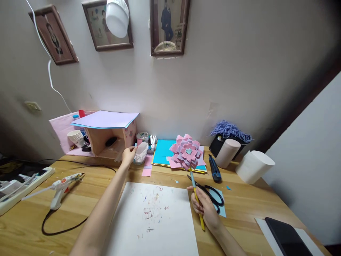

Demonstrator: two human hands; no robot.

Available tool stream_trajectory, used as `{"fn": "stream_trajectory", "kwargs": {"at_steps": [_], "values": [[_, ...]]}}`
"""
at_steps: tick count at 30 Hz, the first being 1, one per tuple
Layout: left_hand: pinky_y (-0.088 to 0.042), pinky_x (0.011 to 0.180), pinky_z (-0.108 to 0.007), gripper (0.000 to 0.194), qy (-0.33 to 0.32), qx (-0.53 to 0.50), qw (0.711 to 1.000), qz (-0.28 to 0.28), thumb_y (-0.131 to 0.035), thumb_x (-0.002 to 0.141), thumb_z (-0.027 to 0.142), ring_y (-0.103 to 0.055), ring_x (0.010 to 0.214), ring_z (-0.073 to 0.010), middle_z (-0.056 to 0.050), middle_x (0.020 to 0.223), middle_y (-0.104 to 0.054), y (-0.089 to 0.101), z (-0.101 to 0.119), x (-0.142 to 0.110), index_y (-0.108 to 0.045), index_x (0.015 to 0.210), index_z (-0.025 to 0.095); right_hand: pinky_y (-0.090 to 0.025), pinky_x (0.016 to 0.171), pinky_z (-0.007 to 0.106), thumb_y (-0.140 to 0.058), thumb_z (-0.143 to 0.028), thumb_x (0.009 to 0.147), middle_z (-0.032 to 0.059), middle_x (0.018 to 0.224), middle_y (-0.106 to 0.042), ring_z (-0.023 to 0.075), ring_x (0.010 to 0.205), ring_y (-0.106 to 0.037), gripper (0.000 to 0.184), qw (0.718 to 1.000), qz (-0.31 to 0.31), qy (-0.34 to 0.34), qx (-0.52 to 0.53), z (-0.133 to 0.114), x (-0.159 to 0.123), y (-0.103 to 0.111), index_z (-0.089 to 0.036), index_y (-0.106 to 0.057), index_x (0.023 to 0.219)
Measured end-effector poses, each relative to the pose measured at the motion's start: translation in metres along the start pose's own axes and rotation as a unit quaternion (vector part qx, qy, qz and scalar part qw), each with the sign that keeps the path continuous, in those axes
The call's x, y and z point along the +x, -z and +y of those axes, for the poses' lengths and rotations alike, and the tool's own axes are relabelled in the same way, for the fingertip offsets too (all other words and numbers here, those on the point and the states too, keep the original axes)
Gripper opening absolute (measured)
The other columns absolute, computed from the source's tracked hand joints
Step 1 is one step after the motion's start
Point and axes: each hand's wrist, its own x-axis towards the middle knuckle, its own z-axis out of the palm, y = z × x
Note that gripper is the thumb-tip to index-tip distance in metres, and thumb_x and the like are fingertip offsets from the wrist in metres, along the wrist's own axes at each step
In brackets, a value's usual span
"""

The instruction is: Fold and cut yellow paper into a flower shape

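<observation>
A paper flower (186, 153) with layered pink and lilac petals and a pale blue centre stands upright in my right hand (204, 207). My fingers wrap round its stem, which is light blue above and yellow below. At the back of the table, my left hand (129, 155) is closed in a pinch at the left edge of a small tub lined with a white bag (141, 152). What those fingertips hold, if anything, is too small to make out. Behind my right hand lie black-handled scissors (217, 197) on a light blue paper piece.
White paper with coloured marks (160, 220) covers the front middle. A glue gun (60, 188) and power strip (26, 188) lie left, below a cardboard box (106, 119). Blue paper sheets (162, 151), a utility knife (214, 169), paper rolls (254, 167) and a phone (287, 236) are rightward.
</observation>
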Motion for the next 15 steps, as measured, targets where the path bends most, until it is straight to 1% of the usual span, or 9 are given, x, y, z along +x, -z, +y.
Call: {"fn": "stream_trajectory", "kwargs": {"at_steps": [4,10,13,15], "values": [[-0.044,0.072,-0.024,0.033,-0.008,-0.002,1.0,0.005,-0.049,0.077,0.034,-0.063,0.088,-0.0216,-0.012,0.096,-0.068,-0.003,-0.005,-0.004,-0.066,0.095,0.012,-0.008,0.038,0.02,-0.049,-0.048,0.08,-0.0063,0.053,-0.03,0.0053,0.041,-0.013,0.028,1.0,-0.006,-0.004,0.004,0.005,-0.001,0.001,-0.021,-0.052,0.086],[-0.044,0.075,-0.027,0.03,-0.011,0.02,1.0,0.014,-0.054,0.075,0.034,-0.063,0.088,-0.0235,-0.012,0.092,-0.069,0.003,-0.004,-0.01,-0.066,0.094,0.014,-0.008,0.039,0.021,-0.045,-0.046,0.083,-0.0063,0.054,-0.029,0.0058,0.042,-0.012,0.027,1.0,-0.016,-0.005,0.01,0.008,-0.001,0.002,-0.021,-0.051,0.09],[-0.044,0.076,-0.028,0.031,-0.014,0.035,0.999,0.034,-0.054,0.075,0.033,-0.062,0.088,-0.0238,-0.013,0.091,-0.068,0.007,0.001,-0.016,-0.065,0.097,0.014,-0.009,0.039,0.021,-0.044,-0.045,0.084,-0.0061,0.054,-0.031,0.0061,0.042,-0.011,0.026,1.0,-0.019,0.003,-0.002,0.008,-0.001,0.001,-0.021,-0.051,0.091],[-0.043,0.079,-0.031,0.034,-0.016,0.045,0.997,0.062,-0.05,0.077,0.033,-0.06,0.091,-0.0247,-0.014,0.096,-0.065,0.009,0.006,-0.024,-0.062,0.101,0.012,-0.009,0.039,0.021,-0.046,-0.043,0.084,-0.0059,0.056,-0.033,0.0059,0.043,-0.012,0.024,1.0,-0.019,0.011,-0.013,0.009,-0.001,0.0,-0.022,-0.05,0.093]]}}
